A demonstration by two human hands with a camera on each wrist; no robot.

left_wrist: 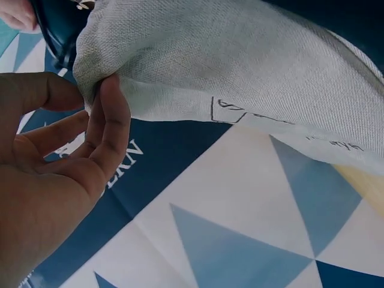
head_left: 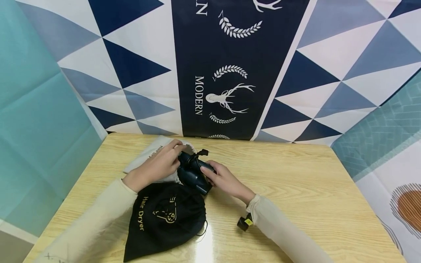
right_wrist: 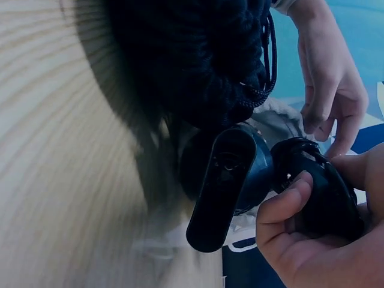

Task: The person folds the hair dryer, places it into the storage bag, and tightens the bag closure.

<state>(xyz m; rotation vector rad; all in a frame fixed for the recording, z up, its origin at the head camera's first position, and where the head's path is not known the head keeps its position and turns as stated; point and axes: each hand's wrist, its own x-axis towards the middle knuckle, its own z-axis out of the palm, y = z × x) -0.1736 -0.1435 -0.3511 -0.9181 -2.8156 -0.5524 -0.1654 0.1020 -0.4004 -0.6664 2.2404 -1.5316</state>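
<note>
A dark blue hair dryer lies partly in the mouth of a light grey cloth bag at the back left of the table. My right hand grips its handle, around which a black cord is gathered. In the right wrist view the flat nozzle faces the camera. My left hand pinches the edge of the grey bag between thumb and fingers, as the left wrist view shows up close. How far the dryer sits inside the bag is hidden.
A black drawstring bag printed "Hair Dryer" lies in front of the grey one. A black plug with a yellow tag rests on the table beside my right sleeve. Patterned cloth stands behind the wooden table.
</note>
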